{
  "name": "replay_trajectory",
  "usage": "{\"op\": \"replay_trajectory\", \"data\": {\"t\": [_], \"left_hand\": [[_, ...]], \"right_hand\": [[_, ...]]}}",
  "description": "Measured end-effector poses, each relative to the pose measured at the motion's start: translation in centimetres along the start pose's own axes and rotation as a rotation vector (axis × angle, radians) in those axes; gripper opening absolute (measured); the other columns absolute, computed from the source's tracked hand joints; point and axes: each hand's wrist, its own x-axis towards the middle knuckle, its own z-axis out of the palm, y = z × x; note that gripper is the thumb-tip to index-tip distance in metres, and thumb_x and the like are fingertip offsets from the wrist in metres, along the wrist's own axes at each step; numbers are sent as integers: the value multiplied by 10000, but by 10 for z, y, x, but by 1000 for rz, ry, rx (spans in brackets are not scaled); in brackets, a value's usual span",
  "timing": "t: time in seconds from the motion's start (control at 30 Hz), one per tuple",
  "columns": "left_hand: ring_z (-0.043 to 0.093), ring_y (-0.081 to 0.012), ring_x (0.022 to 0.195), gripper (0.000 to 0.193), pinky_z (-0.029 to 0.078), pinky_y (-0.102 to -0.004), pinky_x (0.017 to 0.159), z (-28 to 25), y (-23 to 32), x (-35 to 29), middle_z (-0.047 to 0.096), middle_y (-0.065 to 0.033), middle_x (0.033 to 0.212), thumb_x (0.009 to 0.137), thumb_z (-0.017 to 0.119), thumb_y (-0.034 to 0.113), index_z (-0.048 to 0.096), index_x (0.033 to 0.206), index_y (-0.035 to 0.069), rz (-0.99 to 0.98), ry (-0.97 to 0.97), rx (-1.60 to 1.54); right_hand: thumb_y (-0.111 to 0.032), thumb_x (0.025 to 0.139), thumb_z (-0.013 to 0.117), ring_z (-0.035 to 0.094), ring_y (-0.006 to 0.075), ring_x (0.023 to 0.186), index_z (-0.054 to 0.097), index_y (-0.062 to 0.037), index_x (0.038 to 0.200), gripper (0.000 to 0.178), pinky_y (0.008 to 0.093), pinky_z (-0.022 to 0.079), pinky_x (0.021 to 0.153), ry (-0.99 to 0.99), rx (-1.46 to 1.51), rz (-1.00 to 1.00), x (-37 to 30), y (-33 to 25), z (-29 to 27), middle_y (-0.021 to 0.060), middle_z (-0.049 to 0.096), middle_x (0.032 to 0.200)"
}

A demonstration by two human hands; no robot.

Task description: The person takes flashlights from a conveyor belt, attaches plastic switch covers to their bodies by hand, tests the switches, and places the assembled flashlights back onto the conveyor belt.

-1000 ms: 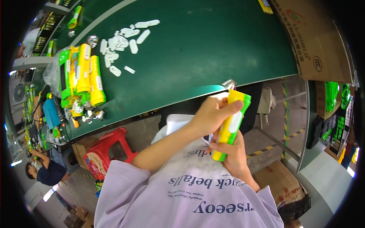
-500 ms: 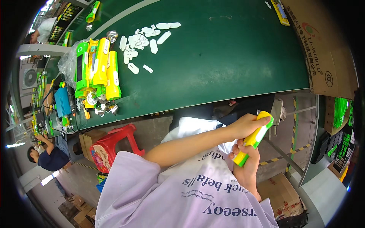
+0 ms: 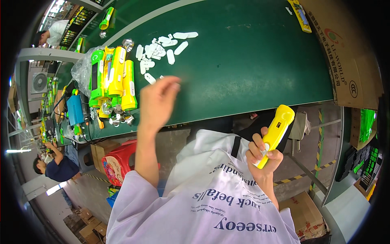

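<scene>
My right hand [image 3: 265, 156] is wrapped round the lower part of a yellow flashlight body [image 3: 279, 124], held tilted in front of my shirt. A small dark rectangular opening shows on the side facing up. Over the green table's near edge, my left hand [image 3: 157, 103] is beside the scattered white oblong plastic pieces [image 3: 154, 51]. Its fingers are bent and smeared by motion, and whether anything is between them cannot be seen. The end of one small white piece [image 3: 161, 77] peeks out just beyond these fingers. Left of that hand lies a pile of yellow and green flashlights [image 3: 117, 77].
The green tabletop [image 3: 243, 61] has a cardboard box [image 3: 345, 53] at its right end. Near it lies a yellow half-shell [image 3: 300, 16]. A red stool [image 3: 118, 162] stands below the table at left. Other people [image 3: 59, 164] work farther left.
My left hand has let go of the flashlight body and moved left and up to the white pieces. In my right hand, the body has turned, now showing its opening.
</scene>
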Motion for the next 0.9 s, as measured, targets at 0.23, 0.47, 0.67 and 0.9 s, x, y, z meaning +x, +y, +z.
{"op": "replay_trajectory", "data": {"t": [0.23, 0.47, 0.67, 0.9], "left_hand": [[623, -368, 878, 175, 484, -438, 785, -57, -64, 53, 659, -161, 931, 868, 596, 43, 674, 1022, 14, 153, 209, 528], [621, -342, 874, 175, 490, -414, 772, -37, -63, 87, 656, -128, 915, 839, 664, 90, 685, 1002, 32, 306, 85, 504], [628, -296, 785, 170, 500, -371, 708, -25, -64, 105, 648, -116, 878, 841, 690, 101, 692, 998, 36, 328, 107, 486], [623, -264, 720, 138, 498, -356, 682, -19, -61, 117, 639, -122, 837, 863, 678, 122, 689, 959, 23, 448, 126, 429]], "right_hand": [[-83, 651, 551, 452, 168, 596, 429, -92, 1213, 575, 316, 404, 524, 35, -72, 16, 3, 1, -6, 51, 463, 779], [-71, 657, 534, 429, 189, 543, 409, -78, 1238, 595, 336, 400, 510, 17, -104, 25, 2, -1, -9, 76, 449, 737], [-70, 656, 530, 431, 188, 548, 413, -78, 1239, 594, 331, 394, 510, 65, -122, -4, 1, 1, -8, 74, 440, 718], [-73, 648, 534, 436, 187, 560, 423, -84, 1229, 592, 334, 396, 530, 86, -151, -7, 1, 0, -9, 71, 436, 715]]}}
